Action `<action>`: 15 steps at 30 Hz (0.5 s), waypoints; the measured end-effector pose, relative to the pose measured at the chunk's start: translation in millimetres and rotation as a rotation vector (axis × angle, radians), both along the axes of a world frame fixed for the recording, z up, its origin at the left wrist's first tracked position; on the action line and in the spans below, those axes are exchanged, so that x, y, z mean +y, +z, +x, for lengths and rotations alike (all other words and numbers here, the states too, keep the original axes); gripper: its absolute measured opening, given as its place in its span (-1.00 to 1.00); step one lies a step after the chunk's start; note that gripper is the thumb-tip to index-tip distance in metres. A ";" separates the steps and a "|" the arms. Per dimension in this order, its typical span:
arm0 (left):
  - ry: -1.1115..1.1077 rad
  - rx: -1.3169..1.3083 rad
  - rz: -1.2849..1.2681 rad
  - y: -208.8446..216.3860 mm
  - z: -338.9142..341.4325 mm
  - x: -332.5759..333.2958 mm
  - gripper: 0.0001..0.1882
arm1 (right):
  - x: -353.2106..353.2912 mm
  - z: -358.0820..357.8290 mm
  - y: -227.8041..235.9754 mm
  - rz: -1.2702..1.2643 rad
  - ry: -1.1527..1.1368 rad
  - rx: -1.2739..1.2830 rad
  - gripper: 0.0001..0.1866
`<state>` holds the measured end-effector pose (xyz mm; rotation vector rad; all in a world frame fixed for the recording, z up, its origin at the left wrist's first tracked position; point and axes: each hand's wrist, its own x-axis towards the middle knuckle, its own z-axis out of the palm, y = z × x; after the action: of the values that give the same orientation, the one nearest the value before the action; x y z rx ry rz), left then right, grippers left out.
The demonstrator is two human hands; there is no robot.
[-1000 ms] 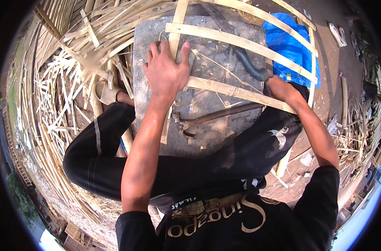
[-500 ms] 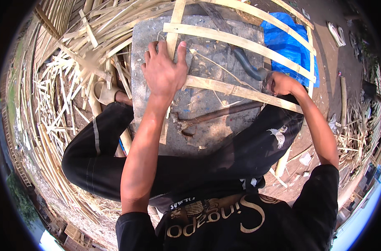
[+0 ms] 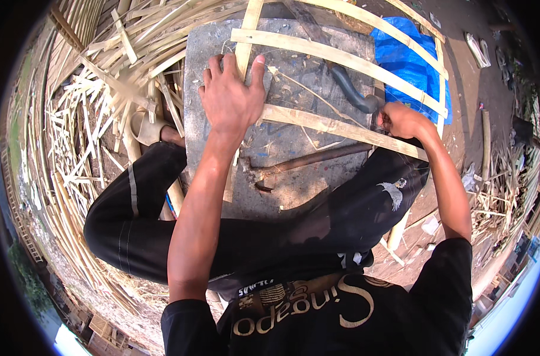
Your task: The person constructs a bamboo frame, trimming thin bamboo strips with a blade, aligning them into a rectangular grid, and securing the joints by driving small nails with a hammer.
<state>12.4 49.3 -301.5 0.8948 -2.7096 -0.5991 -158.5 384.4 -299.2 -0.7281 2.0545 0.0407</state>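
My left hand lies over a joint of a pale bamboo-slat frame, fingers stretched and thumb apart, pressing the slats onto a grey worn board. Beside the frame's right end my right hand is closed, its fingertips curled together; what they hold is hidden. Close by these fingertips ends the dark curved handle of a tool lying under the slats. A hammer with a brown handle and rusty head rests on the board, nearer to me.
Several loose bamboo strips are heaped at the left. A blue tarp lies under the frame's far right corner. White sandals sit on the ground at far right. My crossed legs border the board's near side.
My right hand's fingers have shifted slightly and show more at the tool handle's end. The left hand stays on the joint. The view has moved a little.
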 end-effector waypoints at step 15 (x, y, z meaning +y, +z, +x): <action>-0.010 0.069 -0.004 -0.1 0.4 0.1 -0.34 | -81.9 43.5 85.9 -0.523 -0.119 0.095 -0.86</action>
<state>12.7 49.4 -301.6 0.8444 -2.6543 -0.6142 -115.0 302.5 -213.3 -0.9273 2.2175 -0.5569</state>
